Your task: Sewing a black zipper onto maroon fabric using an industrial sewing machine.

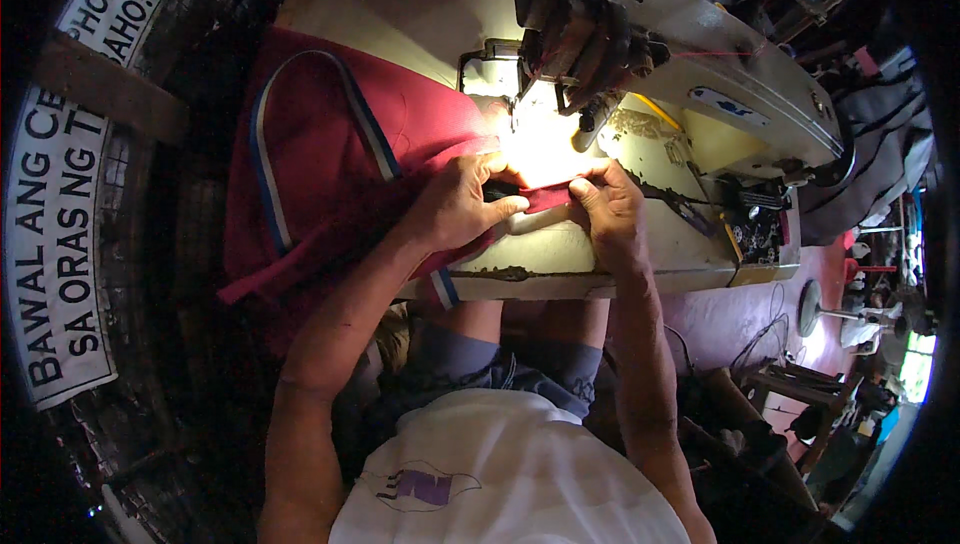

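Note:
Dark red fabric (320, 134) lies over the left part of the sewing table and hangs past its front edge. A blue and white striped ribbon (368, 116) loops across it. My left hand (462, 199) pinches the fabric between thumb and fingers, just in front of the sewing machine (590, 54). With thumb and fingertips, my right hand (612, 206) grips the end of a narrow folded part of the same fabric, stretched between both hands. Bright lamp light washes out the area under the needle, so details there are lost.
Scissors (690, 212) lie on the worn white sewing table (560, 285) to the right of my right hand. A yellow pencil-like stick (657, 111) rests by the machine arm. Farther right are a small tray of metal parts (757, 236) and a standing fan (812, 308).

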Available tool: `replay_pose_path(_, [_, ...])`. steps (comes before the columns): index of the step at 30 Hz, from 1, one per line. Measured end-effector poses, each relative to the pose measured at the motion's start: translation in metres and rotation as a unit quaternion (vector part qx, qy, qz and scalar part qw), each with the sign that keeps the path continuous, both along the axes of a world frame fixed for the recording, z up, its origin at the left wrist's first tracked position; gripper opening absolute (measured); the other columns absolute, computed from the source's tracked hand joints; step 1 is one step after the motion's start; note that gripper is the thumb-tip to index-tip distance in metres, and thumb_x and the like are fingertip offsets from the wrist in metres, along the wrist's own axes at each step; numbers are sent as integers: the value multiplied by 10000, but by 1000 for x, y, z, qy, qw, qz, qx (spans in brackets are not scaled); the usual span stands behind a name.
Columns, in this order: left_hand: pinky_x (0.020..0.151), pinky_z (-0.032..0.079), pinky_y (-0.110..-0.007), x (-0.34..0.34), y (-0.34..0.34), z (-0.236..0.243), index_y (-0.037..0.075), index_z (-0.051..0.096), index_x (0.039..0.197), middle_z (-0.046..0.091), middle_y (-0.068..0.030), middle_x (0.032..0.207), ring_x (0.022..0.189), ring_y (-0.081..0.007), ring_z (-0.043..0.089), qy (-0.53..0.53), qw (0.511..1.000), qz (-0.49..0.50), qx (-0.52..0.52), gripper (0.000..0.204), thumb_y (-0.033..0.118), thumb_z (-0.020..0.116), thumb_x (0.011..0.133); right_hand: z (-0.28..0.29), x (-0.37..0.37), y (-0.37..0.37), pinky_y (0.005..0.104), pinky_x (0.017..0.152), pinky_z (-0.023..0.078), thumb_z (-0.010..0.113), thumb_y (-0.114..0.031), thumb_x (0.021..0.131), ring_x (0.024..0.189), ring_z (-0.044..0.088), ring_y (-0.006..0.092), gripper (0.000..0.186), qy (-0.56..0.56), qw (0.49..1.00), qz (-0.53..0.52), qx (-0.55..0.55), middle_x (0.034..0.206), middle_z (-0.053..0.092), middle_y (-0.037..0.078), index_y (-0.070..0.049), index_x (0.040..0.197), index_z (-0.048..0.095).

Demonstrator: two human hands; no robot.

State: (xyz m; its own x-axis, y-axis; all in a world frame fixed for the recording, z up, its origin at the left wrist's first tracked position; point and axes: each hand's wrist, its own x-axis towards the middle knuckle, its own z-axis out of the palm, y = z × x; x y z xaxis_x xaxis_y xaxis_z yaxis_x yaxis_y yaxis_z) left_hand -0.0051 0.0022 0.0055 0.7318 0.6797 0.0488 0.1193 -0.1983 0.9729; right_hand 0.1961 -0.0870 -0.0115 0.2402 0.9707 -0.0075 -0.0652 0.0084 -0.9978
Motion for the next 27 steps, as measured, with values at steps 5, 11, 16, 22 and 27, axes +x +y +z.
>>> replay_pose_path(5, [934, 465, -293, -1, 2, -6, -34, 640, 1030, 652, -46, 990, 981, -131, 610, -31, 998, -27, -37, 220, 37, 720, 838, -1, -3, 3, 214, 639, 465, 586, -65, 951, 714, 536, 65, 74, -14, 999, -5, -30, 836, 578, 10, -18, 999, 554])
replay_pose_path(11, [952, 464, -307, -1, -5, -2, -34, 597, 1048, 638, -62, 1031, 1009, -155, 617, -72, 997, 2, 13, 228, 19, 697, 851, 3, 4, 7, 227, 665, 476, 601, -68, 943, 715, 566, 88, 101, 32, 998, 11, -59, 821, 609, 40, 1, 1010, 569])
replay_pose_path(16, [888, 520, -306, -10, -17, 1, 1, 569, 1082, 702, -72, 992, 976, -147, 674, -106, 993, -56, -7, 302, -3, 731, 826, 8, 10, 10, 266, 750, 505, 684, -89, 898, 802, 621, 122, 128, 178, 947, 266, -24, 894, 668, 56, 4, 979, 652])
replay_pose_path(22, [874, 522, -289, -16, -27, 1, 34, 583, 1075, 682, -59, 980, 964, -135, 671, -108, 994, -6, -6, 309, -21, 735, 812, 10, -4, 10, 281, 791, 513, 750, -130, 858, 846, 631, 127, 205, 256, 930, 256, -58, 913, 683, 48, -1, 994, 666])
replay_pose_path(27, [864, 525, -290, -13, -24, 2, 29, 595, 1028, 671, -58, 956, 940, -135, 668, -112, 993, 24, -28, 271, -17, 742, 805, 3, -13, 10, 279, 783, 516, 763, -120, 843, 850, 637, 132, 184, 312, 923, 219, -47, 916, 683, 58, -2, 950, 671])
